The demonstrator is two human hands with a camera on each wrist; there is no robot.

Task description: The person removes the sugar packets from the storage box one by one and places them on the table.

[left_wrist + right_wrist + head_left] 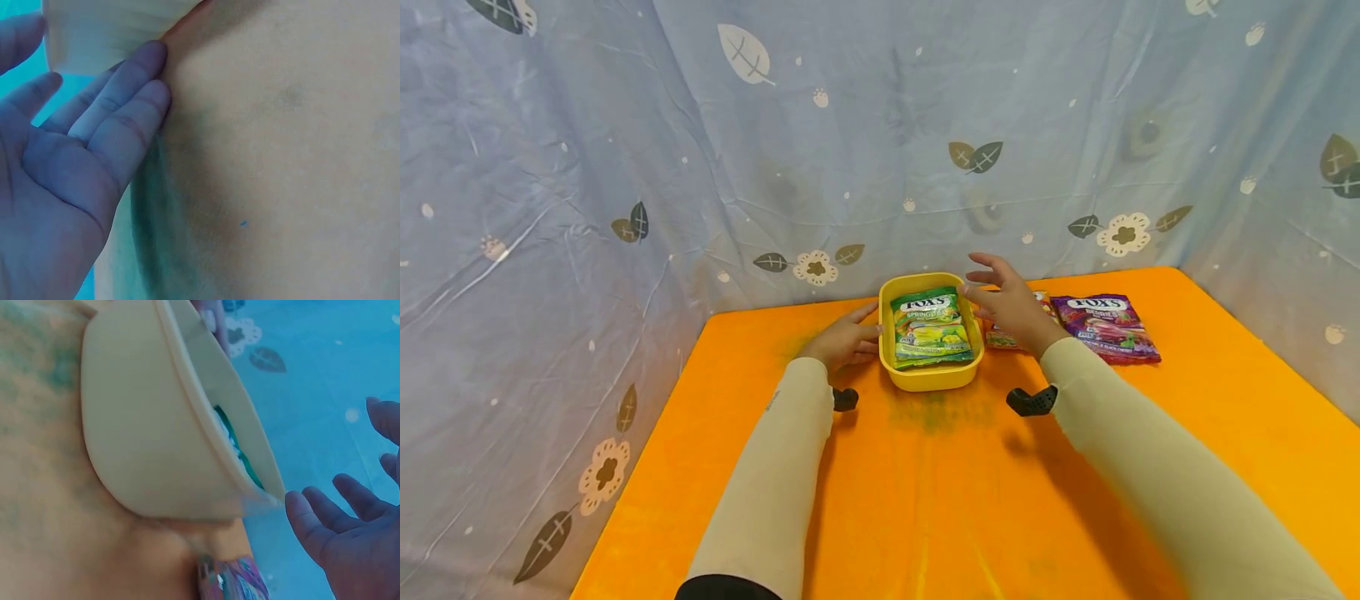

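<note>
- A green foil candy packet (930, 328) lies inside a yellow rectangular plastic tub (929, 377) at the centre of the frame, on the orange worktop (925, 500).
- The left hand (844, 340) rests straight fingers (119, 100) against the tub's left wall.
- The right hand (1011, 304) hovers over the tub's right rim, fingers spread, holding nothing.
- A purple candy packet (1107, 327) lies further right.

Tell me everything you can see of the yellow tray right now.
The yellow tray is a shallow, rounded-rectangle bin, plastic by its look, standing flat on the orange table near the back curtain. A green candy bag lies inside, face up. The left hand rests against its left wall with straight fingers; the right hand hovers open by its right rim.
</note>
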